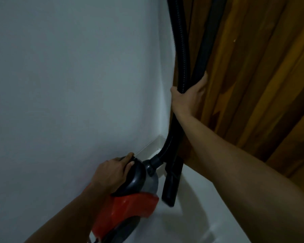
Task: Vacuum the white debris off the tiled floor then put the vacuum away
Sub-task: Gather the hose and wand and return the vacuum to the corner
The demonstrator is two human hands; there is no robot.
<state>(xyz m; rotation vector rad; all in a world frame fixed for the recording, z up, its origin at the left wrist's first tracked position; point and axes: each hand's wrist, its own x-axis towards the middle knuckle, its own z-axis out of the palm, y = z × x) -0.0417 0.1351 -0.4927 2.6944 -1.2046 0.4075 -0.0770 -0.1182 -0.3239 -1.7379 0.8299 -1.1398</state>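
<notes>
A red and grey canister vacuum (130,204) sits on the white tiled floor (197,207) in a dim corner. My left hand (112,172) grips the dark handle on top of its body. A ribbed black hose (182,50) runs up from the vacuum's front along the corner. My right hand (188,97) is closed around the hose together with the black wand (206,50), holding both upright. The black floor nozzle (172,183) stands on the floor at the wand's foot, beside the vacuum. No white debris shows on the visible floor.
A pale wall (68,76) fills the left side. A brown wooden door or panel (261,76) stands on the right, right behind the hose. A white skirting board (153,146) lines the corner.
</notes>
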